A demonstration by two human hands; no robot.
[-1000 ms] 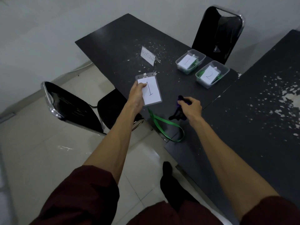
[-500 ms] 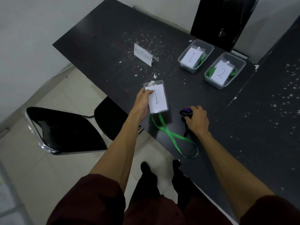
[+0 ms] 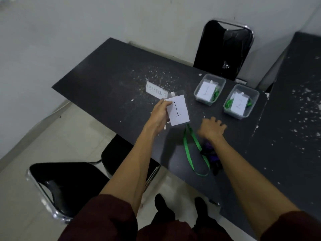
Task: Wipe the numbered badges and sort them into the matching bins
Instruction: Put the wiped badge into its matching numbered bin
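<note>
The left hand (image 3: pixel 159 115) pinches badge 1 (image 3: pixel 178 110) above the surface (image 3: pixel 112 75), short of bin 1 (image 3: pixel 198 89); the right hand (image 3: pixel 212 129) is released, fingers spread. The badge's dangling green lanyard (image 3: pixel 186 146) could snag the purple cloth (image 3: pixel 211 154) or drape outside the bin.

A dark table (image 3: pixel 107 70) stands near a grey wall (image 3: pixel 86 23). White flecks (image 3: pixel 157 73) are scattered over its far half. A folded paper sign (image 3: pixel 156 92) reading "RECEPTIONIST" stands upright among them. A second dark table (image 3: pixel 295 105), also flecked, adjoins on the right. One black chair (image 3: pixel 224 49) stands at the far side, another (image 3: pixel 69 185) at the near left on a pale tiled floor (image 3: pixel 52 136).
</note>
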